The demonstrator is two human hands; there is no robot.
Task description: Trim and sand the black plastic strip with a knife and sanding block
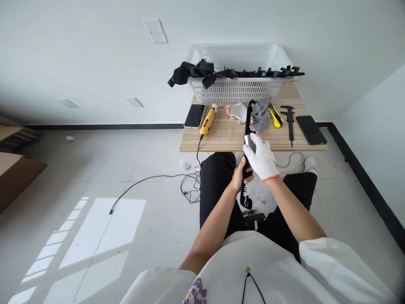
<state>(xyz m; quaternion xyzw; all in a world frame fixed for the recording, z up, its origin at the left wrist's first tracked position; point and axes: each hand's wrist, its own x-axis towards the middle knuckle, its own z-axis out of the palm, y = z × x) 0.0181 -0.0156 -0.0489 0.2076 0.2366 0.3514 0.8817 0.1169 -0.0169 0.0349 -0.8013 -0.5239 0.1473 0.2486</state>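
Observation:
My left hand (239, 175), bare, is wrapped around the lower half of a long, narrow black plastic part (249, 116). The part stretches from over the table down between my knees. My right hand (260, 157) wears a white knit glove with an orange cuff. Its fingers are closed on a small grey-and-white block (250, 142), which lies against the part's middle; its exact kind is not clear. Beyond the part's upper end lie a grey cloth (261, 114) and a loose white glove (237, 112).
On the striped table (228, 139) are a yellow rotary tool (208, 121), a white-edged phone (195, 115), a yellow utility knife (276, 116), a black caliper (290, 122) and a dark phone (311, 130). Behind, black parts (234, 74) lie across a white basket (234, 90). Cables (148, 176) trail on the floor.

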